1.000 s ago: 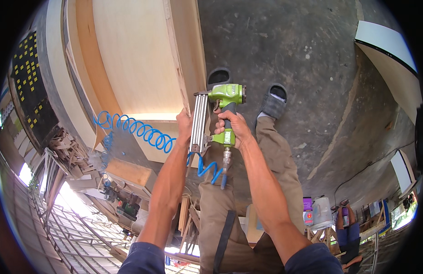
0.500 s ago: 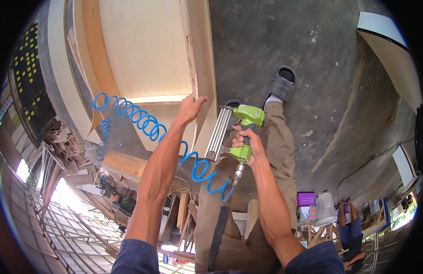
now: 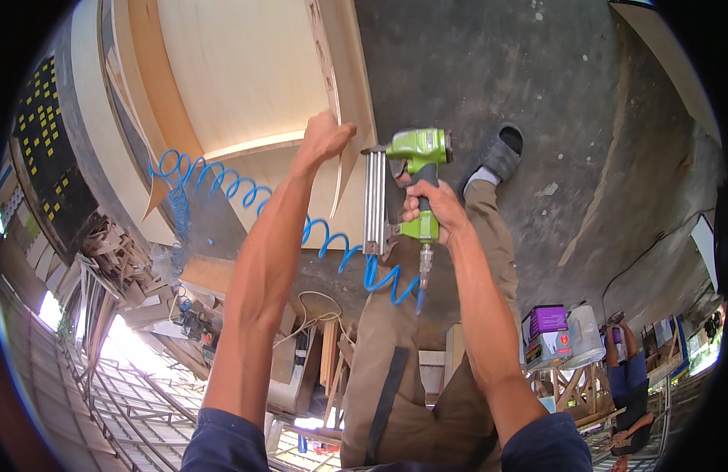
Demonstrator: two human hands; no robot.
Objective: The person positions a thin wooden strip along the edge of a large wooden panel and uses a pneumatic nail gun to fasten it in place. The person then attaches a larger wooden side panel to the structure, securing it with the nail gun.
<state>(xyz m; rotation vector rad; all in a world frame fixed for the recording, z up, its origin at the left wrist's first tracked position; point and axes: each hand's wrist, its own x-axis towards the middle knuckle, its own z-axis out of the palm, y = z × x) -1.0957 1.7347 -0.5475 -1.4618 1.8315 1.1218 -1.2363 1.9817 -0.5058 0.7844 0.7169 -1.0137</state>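
Note:
My right hand [image 3: 436, 206] is wrapped round the dark grip of a green pneumatic nail gun [image 3: 417, 145]. Its silver magazine stands along the left side, and its nose points at the side board of a pale plywood box [image 3: 254, 71], close to it; whether they touch I cannot tell. A coiled blue air hose [image 3: 324, 236] runs from the fitting below the handle off to the left. At the box's near right part, my left hand [image 3: 326, 138] is closed over the edge of a thin wooden strip [image 3: 333, 94], thumb pointing right; the fingertips are hidden.
Curved plywood pieces [image 3: 147, 79] lie left of the box, with heaped wood scraps [image 3: 116, 256] farther out. A purple-and-white container [image 3: 547, 334] and a translucent bucket [image 3: 586, 334] stand at lower right, near another person [image 3: 627, 385]. My sandalled foot [image 3: 501, 153] rests on the concrete floor [image 3: 490, 63].
The nail gun has moved forward and turned more upright, its nose now nearer the box's side board. My left hand keeps its hold a little farther forward. The hose has shifted along.

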